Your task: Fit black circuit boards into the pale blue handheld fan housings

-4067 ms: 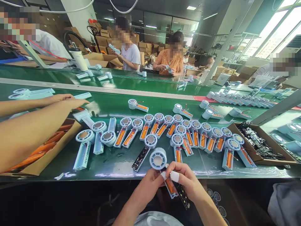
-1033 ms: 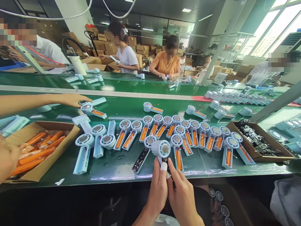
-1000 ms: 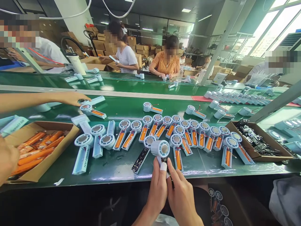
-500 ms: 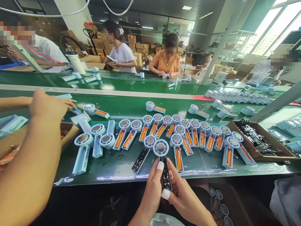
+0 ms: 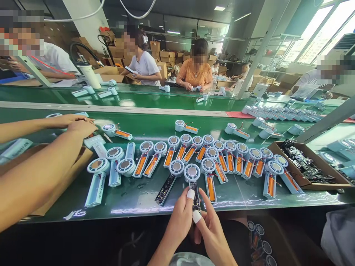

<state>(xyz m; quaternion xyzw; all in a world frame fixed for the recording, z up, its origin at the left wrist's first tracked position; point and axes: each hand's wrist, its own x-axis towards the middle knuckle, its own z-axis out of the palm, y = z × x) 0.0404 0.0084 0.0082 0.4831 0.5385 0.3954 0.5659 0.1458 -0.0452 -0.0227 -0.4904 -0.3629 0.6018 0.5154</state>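
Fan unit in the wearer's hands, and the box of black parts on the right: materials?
Fan unit: pale blue moulded plastic head, matte by its soft sheen; the strip in its handle looks like a black circuit board with small components. Both hands, left hand and right hand, grip it. Box: brown corrugated cardboard, raw fold edges.

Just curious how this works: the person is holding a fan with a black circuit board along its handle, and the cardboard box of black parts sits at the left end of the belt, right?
Not quite. The head view shows both hands on the fan with the black circuit board, but the box of black parts sits at the right end.
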